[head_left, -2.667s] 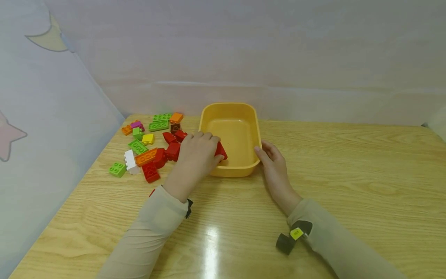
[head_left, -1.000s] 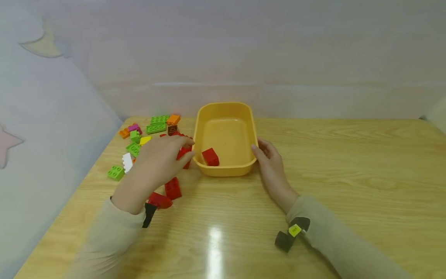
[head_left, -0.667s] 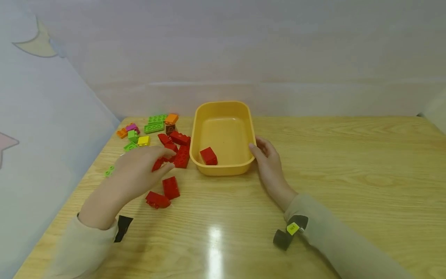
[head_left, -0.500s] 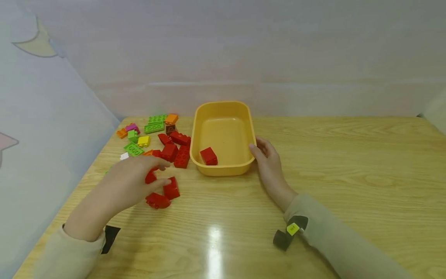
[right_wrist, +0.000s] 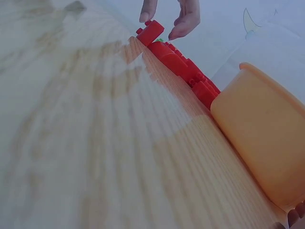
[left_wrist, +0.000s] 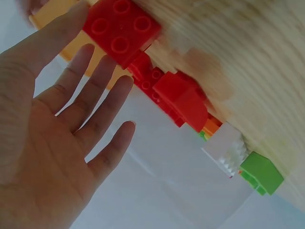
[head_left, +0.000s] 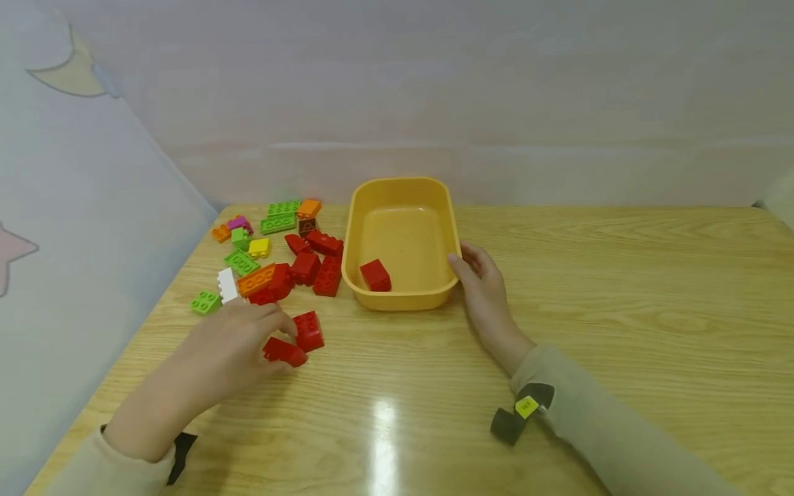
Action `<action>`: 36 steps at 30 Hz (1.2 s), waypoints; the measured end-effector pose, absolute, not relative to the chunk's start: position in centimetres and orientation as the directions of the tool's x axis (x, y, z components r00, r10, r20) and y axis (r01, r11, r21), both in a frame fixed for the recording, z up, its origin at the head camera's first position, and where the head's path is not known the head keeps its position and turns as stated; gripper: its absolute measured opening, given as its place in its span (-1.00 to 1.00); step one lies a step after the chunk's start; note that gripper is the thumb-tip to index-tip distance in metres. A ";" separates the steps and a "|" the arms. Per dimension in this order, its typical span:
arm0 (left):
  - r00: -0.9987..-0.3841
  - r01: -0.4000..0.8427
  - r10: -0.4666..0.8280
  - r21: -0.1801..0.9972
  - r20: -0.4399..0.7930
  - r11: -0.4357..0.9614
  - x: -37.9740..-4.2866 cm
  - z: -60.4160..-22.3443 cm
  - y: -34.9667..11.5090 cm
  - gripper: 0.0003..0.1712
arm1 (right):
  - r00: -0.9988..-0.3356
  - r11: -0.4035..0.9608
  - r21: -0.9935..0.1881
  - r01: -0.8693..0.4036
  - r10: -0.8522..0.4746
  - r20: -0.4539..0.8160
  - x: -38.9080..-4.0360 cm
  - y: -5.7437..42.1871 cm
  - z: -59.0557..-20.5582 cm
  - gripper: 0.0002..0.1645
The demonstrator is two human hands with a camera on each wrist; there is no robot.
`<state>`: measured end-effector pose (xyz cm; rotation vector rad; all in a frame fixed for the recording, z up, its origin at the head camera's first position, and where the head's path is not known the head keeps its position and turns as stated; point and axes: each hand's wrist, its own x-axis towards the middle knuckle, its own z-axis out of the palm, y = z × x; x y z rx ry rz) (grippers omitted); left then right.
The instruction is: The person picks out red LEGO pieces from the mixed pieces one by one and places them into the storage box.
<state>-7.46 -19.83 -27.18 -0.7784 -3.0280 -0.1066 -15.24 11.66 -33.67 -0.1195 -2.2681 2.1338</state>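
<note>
Coming lower, the left grip (head_left: 232,344) now has fingers and thumb apart around a red brick (head_left: 285,352) on the counter (head_left: 608,303), putting that brick within reach; the right grip (head_left: 489,297) pinches the yellow box (head_left: 404,301), which holds one red block (head_left: 375,275).

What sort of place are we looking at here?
Perhaps a children's play corner: colourful toy bricks lie on a wood-grain table, and a moon and pink star decorate the pale backdrop.

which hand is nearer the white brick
Left. The left hand is just in front of the white brick; the right hand is at the right side of the yellow tray.
</note>
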 end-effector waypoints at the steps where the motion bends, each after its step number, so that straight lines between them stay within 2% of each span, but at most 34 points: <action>1: -0.874 0.486 0.485 0.058 0.032 0.872 -7.5 -27.3 -19.9 -0.62 | -0.997 0.056 -0.998 0.039 0.071 -0.035 -15.2 11.7 -33.7 -0.35; 16: -0.872 0.485 0.488 0.076 -0.023 0.871 -7.1 -28.3 -19.8 -0.68 | -0.997 0.046 -0.998 0.043 0.062 -0.040 -15.2 11.6 -33.5 -0.35; 31: -0.864 0.503 0.500 0.057 0.060 0.862 -6.6 -27.9 -19.6 -0.70 | -0.997 0.034 -0.999 0.041 0.072 -0.038 -15.3 11.5 -33.7 -0.37; 36: -0.823 0.559 0.548 0.036 0.149 0.829 -6.7 -27.7 -18.6 -0.69 | -0.996 0.040 -0.998 0.047 0.077 -0.043 -15.3 11.6 -33.7 -0.36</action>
